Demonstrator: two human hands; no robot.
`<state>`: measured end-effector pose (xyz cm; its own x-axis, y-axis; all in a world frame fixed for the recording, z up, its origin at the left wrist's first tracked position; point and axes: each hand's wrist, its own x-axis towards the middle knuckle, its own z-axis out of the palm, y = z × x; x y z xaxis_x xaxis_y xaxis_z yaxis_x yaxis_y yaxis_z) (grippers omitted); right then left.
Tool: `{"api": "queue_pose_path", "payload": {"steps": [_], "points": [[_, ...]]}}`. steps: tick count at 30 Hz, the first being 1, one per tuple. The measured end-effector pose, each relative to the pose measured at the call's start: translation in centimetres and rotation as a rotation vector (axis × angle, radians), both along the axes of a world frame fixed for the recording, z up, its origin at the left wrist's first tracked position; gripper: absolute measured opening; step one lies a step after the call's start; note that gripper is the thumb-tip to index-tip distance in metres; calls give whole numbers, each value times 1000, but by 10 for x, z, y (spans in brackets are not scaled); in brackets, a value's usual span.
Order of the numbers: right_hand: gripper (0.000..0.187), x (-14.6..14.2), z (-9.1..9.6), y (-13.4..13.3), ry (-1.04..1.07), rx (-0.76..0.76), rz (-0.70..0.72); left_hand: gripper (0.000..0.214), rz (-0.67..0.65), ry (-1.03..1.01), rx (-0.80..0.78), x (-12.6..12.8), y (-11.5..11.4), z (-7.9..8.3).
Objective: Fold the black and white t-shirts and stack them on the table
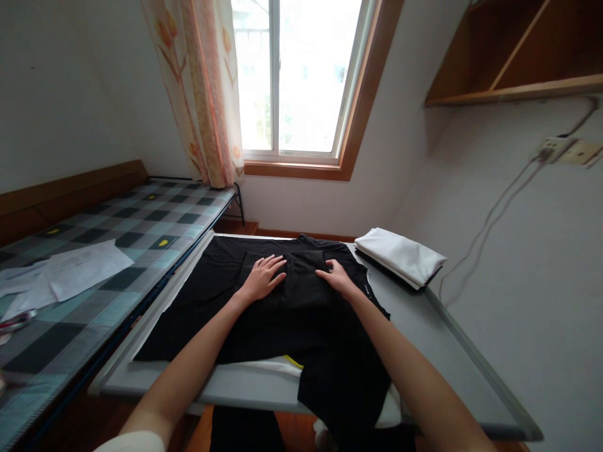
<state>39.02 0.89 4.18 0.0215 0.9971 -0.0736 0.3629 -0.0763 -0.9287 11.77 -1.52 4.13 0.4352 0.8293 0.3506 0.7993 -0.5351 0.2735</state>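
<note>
A black garment (188,314), perhaps a shirt, lies spread across the grey-topped table (452,351), with part of it hanging over the front edge. On it rests a dark rectangular piece of cloth (301,295) with a crease down its middle. My left hand (262,278) lies flat on the left half of this piece, fingers spread. At its upper right corner is my right hand (338,276), thumb on top and fingers around the edge, partly hidden. Under the black garment's front edge, some white fabric (268,365) with a yellow trim shows.
A folded white cloth (400,251) lies on something dark at the table's back right. To the left stands a bed (113,220) with a checked mattress and loose papers (85,270). A power cord (485,232) runs down the right wall from a socket (556,150).
</note>
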Motion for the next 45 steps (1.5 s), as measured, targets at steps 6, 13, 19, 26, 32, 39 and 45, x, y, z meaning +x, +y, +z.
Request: {"api": "queue_pose_path", "payload": {"steps": [6, 13, 19, 26, 32, 39, 45], "points": [[47, 78, 4, 0, -165, 17, -104, 45, -101, 31, -22, 4, -3, -6], [57, 87, 38, -4, -131, -120, -102, 40, -110, -83, -101, 9, -3, -12], [51, 10, 96, -13, 94, 65, 395, 66, 47, -878, -510, 7, 12, -6], [53, -44, 22, -23, -488, 422, 404, 60, 258, -996, -590, -1, 26, -24], [58, -34, -10, -26, -669, 482, 457, 88, 156, -1091, -850, 1, 17, -21], [61, -33, -15, -34, -775, 467, 498, 79, 225, -893, -683, 5, 14, -16], [60, -44, -17, -40, -822, 459, 441, 45, 234, -407, -63, 1, 11, -13]]}}
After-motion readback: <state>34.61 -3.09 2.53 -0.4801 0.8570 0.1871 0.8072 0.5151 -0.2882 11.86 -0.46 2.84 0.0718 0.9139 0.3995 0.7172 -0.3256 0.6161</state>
